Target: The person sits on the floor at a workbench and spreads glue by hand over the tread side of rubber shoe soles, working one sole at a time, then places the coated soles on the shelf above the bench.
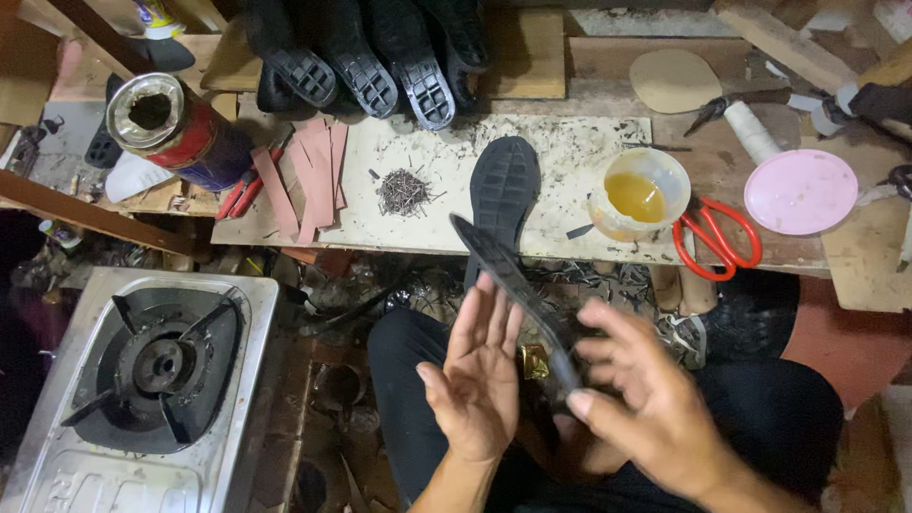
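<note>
Right hand (655,404) | pinches black sole (518,285) | left hand (478,375) open (palm touching)

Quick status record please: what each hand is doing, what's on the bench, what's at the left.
left hand: open, palm up, beside the sole
right hand: grips black shoe sole by its near end
bench: second sole, pile of nails, glue tub, red scissors, pink lid
left side: gas stove

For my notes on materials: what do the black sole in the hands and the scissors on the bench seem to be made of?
The black sole, held by the right hand, looks like matte moulded rubber: dull, thin. The scissors have glossy red handles, probably plastic; the blades are hidden.
</note>
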